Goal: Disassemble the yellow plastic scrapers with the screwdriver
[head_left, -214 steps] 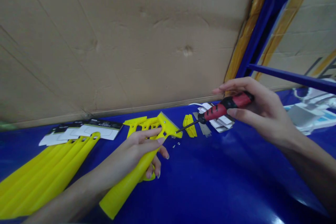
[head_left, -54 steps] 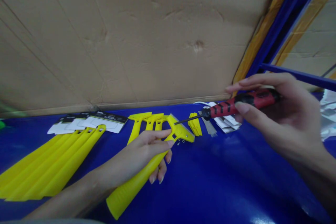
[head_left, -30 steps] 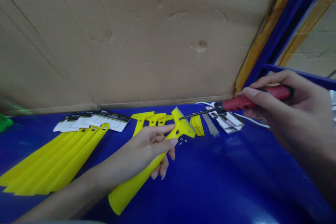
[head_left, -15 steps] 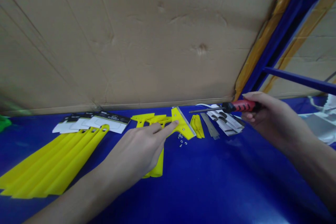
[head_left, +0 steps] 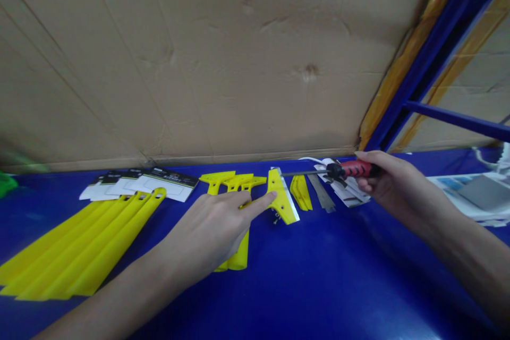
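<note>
The left hand (head_left: 211, 231) is lying flat on the yellow scraper (head_left: 274, 203), fingers spread and not closed around it, with the index finger pointing along the scraper's head. The scraper is lying on the blue bench (head_left: 319, 276), its handle running under the palm toward the person and its metal-edged head pointing away. The right hand (head_left: 392, 188) is gripping the red-and-black handle of the screwdriver (head_left: 338, 171), fingers wrapped shut around it; the shaft is pointing left, and its tip is sitting at the far corner of the scraper head. Small screws (head_left: 275, 218) are lying on the bench just beside the scraper head, on its near side. To the right of the scraper, a loose yellow part (head_left: 300, 193) and a metal blade (head_left: 322, 199) are lying close together, with white packets (head_left: 346, 191) beyond them under the screwdriver. To the left of the scraper, further scraper heads (head_left: 227, 180) are lying behind the hand, and a row of long yellow handles (head_left: 79, 249) and printed cards (head_left: 139, 186) is lying farther left. A cardboard sheet (head_left: 199, 53) is standing behind the scraper.
</note>
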Available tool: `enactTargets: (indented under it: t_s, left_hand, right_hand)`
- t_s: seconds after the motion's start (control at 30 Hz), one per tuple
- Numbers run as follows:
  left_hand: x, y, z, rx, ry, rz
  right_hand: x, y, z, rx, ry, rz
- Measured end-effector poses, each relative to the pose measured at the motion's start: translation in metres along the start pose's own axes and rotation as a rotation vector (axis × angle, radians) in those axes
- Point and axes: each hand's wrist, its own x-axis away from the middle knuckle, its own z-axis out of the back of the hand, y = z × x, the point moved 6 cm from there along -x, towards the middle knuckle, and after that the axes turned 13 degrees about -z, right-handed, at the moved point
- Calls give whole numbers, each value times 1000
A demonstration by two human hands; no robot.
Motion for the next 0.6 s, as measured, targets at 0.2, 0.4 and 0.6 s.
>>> enactTargets:
  t_s: [0.2, 0.4, 0.6]
  left_hand:
    - [1, -6, 5, -17, 24, -22]
    - [7, -4, 5, -129, 87, -176]
    - [2, 5, 4, -97, 113, -216]
  right_hand:
    - [8, 16, -11, 13, -212, -269]
    - [17, 40, -34, 173, -342, -216]
    - [22, 49, -50, 397, -326, -83]
